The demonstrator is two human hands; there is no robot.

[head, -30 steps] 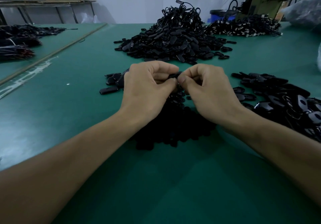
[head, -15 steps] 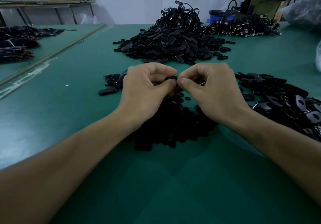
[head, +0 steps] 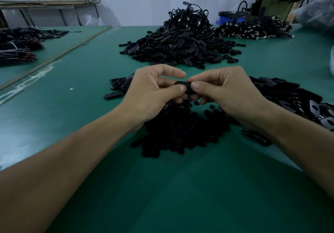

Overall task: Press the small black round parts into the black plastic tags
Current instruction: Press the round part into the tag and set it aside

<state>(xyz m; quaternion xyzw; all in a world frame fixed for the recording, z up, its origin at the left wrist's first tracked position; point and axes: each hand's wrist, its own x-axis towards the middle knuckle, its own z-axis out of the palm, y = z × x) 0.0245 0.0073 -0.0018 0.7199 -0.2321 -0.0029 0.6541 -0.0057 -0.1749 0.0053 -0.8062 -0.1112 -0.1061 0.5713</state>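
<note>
Pinching one black plastic tag (head: 186, 87) between both thumbs and curled fingers, left hand (head: 153, 91) and right hand (head: 227, 91) treat it as light, stiff, probably slippery

Assembly workshop, long green desk (head: 75, 117), bulk heaps of black plastic tags (head: 178, 44), green machine (head: 274, 3) by wall

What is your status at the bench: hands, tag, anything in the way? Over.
Left hand and right hand both pinching one black plastic tag, thumbs on top. Round part's seating: cannot tell. Pile of small round parts below hands, nothing blocking.
</note>
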